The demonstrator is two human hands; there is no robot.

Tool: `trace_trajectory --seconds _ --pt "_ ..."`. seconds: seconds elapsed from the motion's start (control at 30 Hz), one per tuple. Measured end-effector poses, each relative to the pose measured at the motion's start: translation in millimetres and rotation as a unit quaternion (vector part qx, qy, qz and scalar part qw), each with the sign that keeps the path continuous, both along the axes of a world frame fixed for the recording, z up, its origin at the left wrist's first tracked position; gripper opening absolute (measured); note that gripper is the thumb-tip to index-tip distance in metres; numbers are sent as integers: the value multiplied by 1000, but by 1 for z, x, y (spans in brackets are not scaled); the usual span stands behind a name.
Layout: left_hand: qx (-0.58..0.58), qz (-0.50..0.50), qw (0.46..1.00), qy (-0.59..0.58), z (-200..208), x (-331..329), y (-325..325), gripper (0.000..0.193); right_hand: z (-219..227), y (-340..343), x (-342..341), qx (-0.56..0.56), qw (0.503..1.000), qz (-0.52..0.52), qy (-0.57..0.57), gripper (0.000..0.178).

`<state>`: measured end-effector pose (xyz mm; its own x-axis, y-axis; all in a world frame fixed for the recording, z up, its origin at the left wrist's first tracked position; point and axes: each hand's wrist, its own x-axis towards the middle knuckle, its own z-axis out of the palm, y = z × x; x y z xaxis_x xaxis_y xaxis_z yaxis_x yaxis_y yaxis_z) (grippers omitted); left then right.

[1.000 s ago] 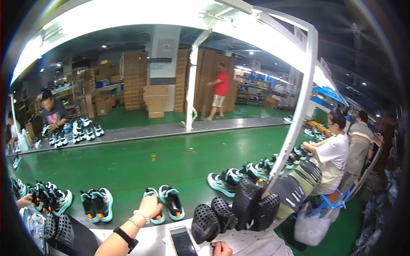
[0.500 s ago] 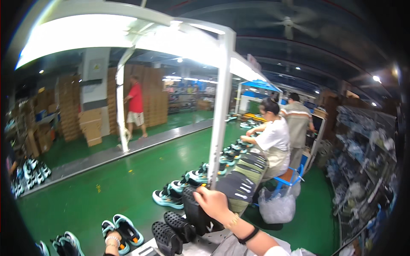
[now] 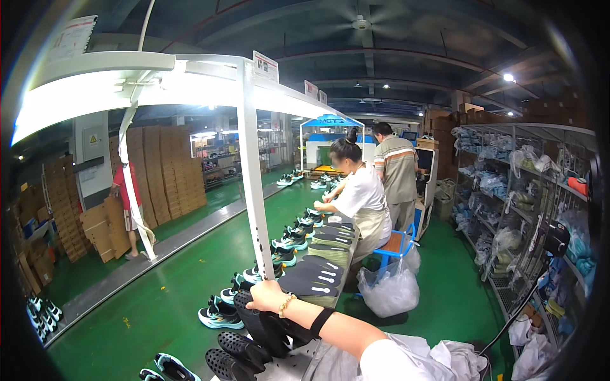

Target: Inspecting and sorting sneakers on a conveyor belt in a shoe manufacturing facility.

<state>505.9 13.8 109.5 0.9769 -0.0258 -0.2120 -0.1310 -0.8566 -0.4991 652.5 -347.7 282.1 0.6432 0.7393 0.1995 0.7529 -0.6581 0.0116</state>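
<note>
My right hand (image 3: 269,296) is closed at the foot of a white post (image 3: 251,190), its fingertips against the upper edge of an upright black perforated clog (image 3: 246,303). What the fingers grip is hidden behind the hand. Two more black clogs (image 3: 240,348) stand close by, nearer to me. Just beyond the hand lie stacks of dark insoles with green edges (image 3: 309,279). Black and light-blue sneakers (image 3: 219,313) line the left side of the bench, and another pair (image 3: 173,367) sits at the lower edge. My left hand is out of view.
Ahead, a seated person in white (image 3: 362,197) works at the line, another person (image 3: 397,168) standing behind. A blue stool (image 3: 395,244) with a clear plastic bag (image 3: 389,289) is right of the bench. Shelves of bagged goods (image 3: 508,190) run along the right. Cardboard (image 3: 168,171) is stacked at left.
The view has swung to the right, and my left hand has left the picture. My right hand stays by the post and clog. The walker in red has moved behind the far post.
</note>
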Motion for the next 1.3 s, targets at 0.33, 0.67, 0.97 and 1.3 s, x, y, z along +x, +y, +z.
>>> trace_trajectory --seconds 0.33,0.67,0.97,1.3 --pt "-17 -112 991 74 -16 2 -15 19 79 -3 -77 155 975 63 -149 57" --pt "-277 327 824 -371 50 -215 -101 22 36 113 -221 13 950 312 -20 60" --pt "-440 336 676 -486 -32 -293 -113 47 -50 247 -259 -94 869 231 426 56" --pt "-550 352 612 -447 -61 -288 -127 45 -162 263 -321 -31 984 174 19 19"
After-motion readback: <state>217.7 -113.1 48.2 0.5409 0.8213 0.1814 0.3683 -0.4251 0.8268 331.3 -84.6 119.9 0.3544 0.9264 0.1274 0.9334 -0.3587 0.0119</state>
